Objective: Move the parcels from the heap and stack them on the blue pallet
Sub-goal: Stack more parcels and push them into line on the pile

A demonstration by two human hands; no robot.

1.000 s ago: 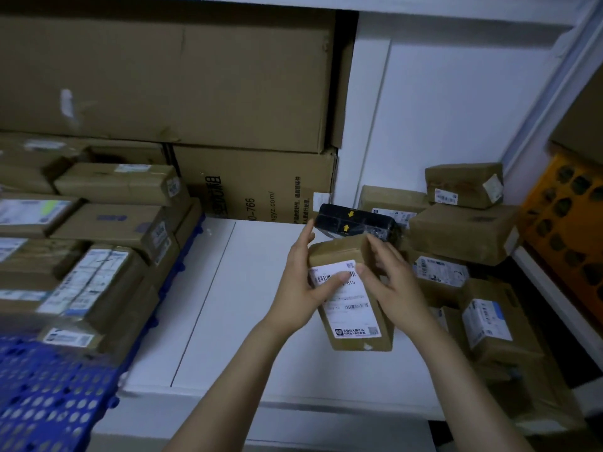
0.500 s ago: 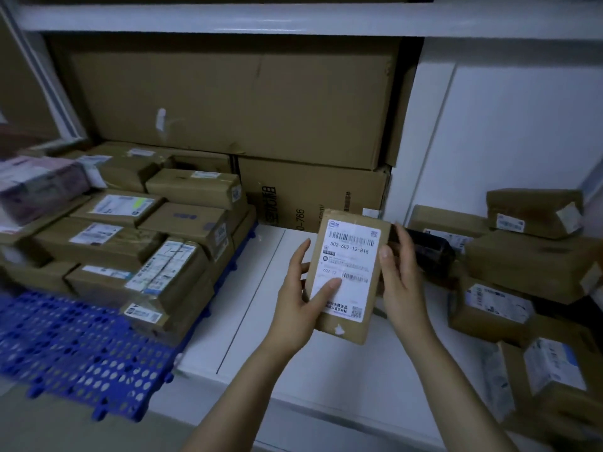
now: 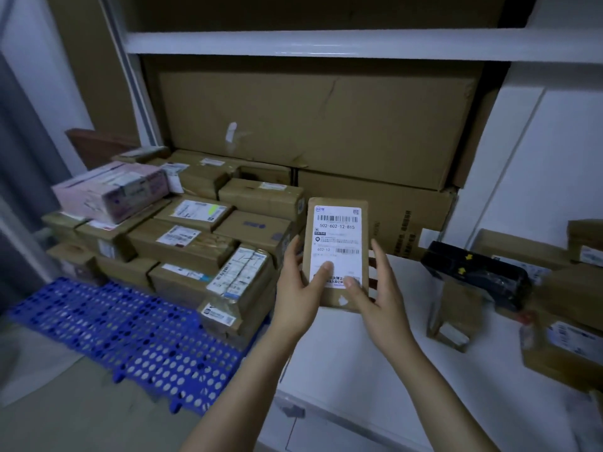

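Small brown labelled parcel [image 3: 337, 243] held upright in mid-air, label facing the camera. Left hand [image 3: 301, 288] and right hand [image 3: 375, 298] each grip a lower edge, thumbs on the label. Heap [image 3: 561, 288] at 3 o'clock; stacked parcels [image 3: 195, 236] on blue pallet [image 3: 98, 321] at 9 o'clock. Step: carry. Next, probably: swing left, lay it flat on a level top.

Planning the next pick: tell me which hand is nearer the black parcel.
Right. The right hand holds the brown parcel by its right edge, toward the black parcel; the left hand holds its left edge, farther away.
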